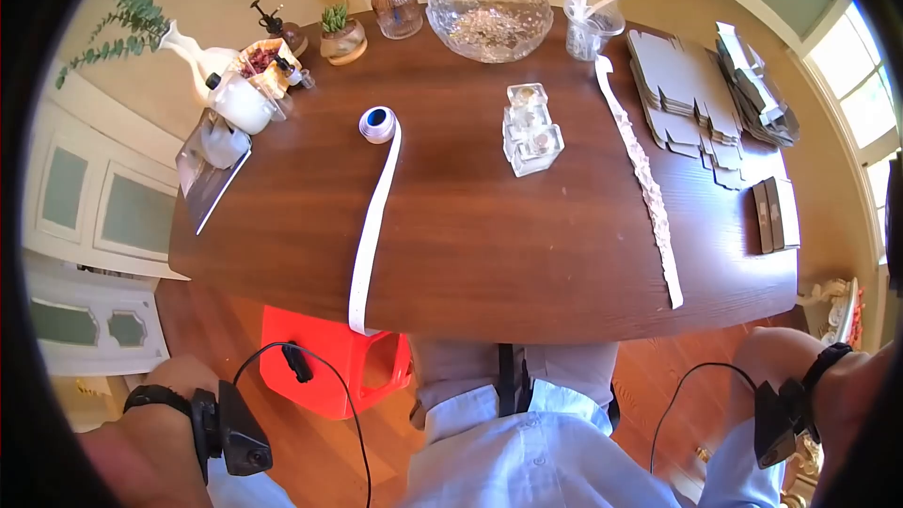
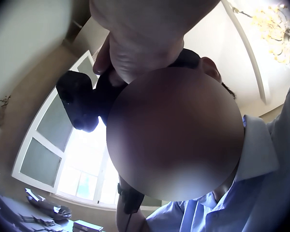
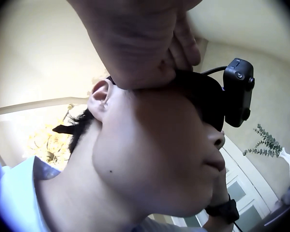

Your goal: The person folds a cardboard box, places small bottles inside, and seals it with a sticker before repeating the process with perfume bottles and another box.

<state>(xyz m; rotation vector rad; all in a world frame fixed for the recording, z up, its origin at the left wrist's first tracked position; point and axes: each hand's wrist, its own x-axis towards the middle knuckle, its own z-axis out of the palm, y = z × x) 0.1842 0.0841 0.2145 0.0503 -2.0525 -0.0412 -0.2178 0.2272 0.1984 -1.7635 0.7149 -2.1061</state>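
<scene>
Both hands are raised to the head. In the left wrist view, the left hand (image 2: 142, 41) is against the black head-worn band (image 2: 186, 58), its fingers beside the camera mount. The right wrist view has the right hand (image 3: 140, 43) touching the side of the band (image 3: 203, 89), fingers bent near the head camera (image 3: 238, 92). How firmly either hand grips is hidden. Only wrists and forearms show at the lower corners of the head view.
On the brown table (image 1: 470, 263) lie a partly unrolled white strip (image 1: 372, 235), clear blocks (image 1: 531, 132), a ruffled strip (image 1: 644, 179) and flat grey boxes (image 1: 682, 85). A glass bowl (image 1: 489, 23) stands at the back. A red stool (image 1: 301, 381) is below.
</scene>
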